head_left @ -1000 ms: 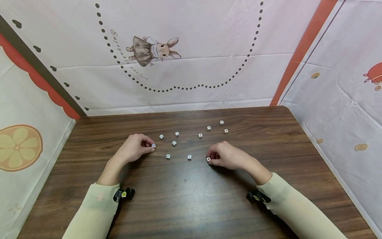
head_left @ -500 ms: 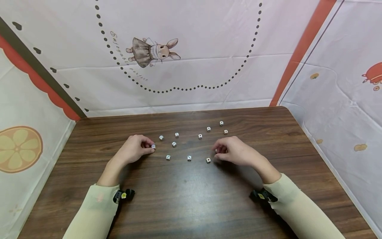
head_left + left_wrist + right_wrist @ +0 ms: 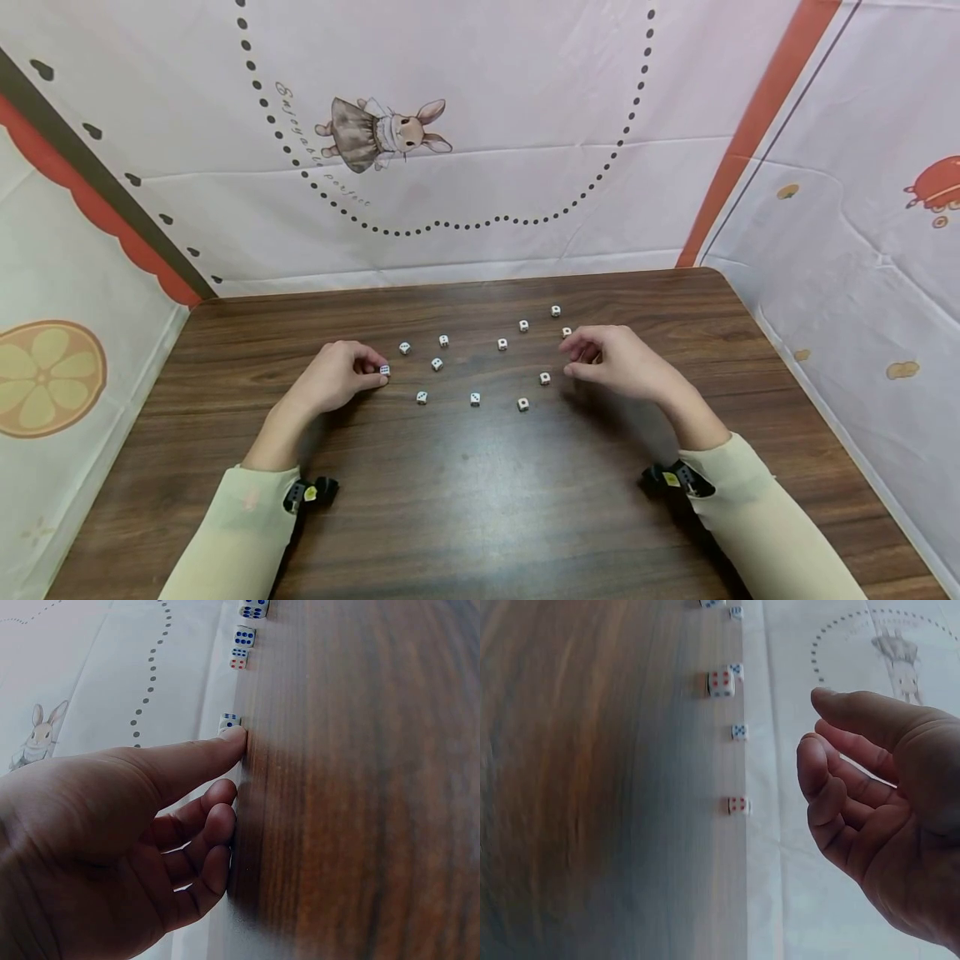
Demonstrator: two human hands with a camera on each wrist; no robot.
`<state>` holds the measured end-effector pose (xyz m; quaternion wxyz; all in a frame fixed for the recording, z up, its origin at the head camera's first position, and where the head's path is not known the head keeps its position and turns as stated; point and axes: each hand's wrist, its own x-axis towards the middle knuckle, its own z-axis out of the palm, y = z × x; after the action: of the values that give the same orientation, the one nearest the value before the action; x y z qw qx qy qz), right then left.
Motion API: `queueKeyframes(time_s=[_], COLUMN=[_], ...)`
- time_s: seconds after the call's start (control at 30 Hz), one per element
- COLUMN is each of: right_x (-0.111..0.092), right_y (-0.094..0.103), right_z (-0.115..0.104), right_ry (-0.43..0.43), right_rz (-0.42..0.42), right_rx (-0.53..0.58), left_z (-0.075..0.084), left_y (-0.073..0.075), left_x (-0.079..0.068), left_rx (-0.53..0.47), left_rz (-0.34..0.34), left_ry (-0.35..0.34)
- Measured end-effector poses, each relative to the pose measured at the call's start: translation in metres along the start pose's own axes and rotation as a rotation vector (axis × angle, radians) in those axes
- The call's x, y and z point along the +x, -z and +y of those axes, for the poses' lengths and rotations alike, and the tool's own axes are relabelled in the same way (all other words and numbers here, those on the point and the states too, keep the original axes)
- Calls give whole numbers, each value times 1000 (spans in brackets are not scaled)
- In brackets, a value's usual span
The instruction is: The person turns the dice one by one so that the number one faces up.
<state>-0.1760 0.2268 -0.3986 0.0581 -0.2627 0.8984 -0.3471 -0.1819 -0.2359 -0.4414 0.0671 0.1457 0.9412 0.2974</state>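
Observation:
On the brown wooden table (image 3: 465, 500) my left hand (image 3: 333, 377) rests at the left and pinches a white die (image 3: 385, 371) between thumb and fingertips. The left wrist view shows the thumb tip against that die (image 3: 229, 721). My right hand (image 3: 618, 362) hovers at the right, fingers loosely bent, with nothing between them in the right wrist view. Nearest to it are a die (image 3: 566, 332) by its fingertips, partly covered, and another die (image 3: 545, 379) left of the thumb. A further die (image 3: 522, 405) lies closer to the front.
Several more white dice lie spread over the middle, among them one die (image 3: 475, 400) in front, one die (image 3: 437, 365) to the left and one die (image 3: 556, 311) at the back. A printed white cloth (image 3: 480, 167) hangs behind the table's far edge.
My right hand has let go of the front die, passed over the die behind it, and moved right and back, lifting clear. My left hand stays in place on its die.

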Motion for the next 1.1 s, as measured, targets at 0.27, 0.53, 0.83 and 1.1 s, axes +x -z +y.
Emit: queueKeyframes(time_s=[0.27, 0.53, 0.83, 1.1], right_x=[6, 20, 33, 43], right_y=[6, 7, 7, 4], right_z=[20, 43, 59, 63], right_ry=[-44, -81, -115, -140], right_rz=[59, 101, 93, 68], right_rx=[18, 17, 18, 40], left_z=[0, 2, 2, 2], left_y=[-1, -1, 0, 0], left_x=[-2, -2, -1, -1], left_rx=[-2, -1, 5, 0], left_rz=[-1, -4, -9, -7], left_ry=[5, 6, 1, 4])
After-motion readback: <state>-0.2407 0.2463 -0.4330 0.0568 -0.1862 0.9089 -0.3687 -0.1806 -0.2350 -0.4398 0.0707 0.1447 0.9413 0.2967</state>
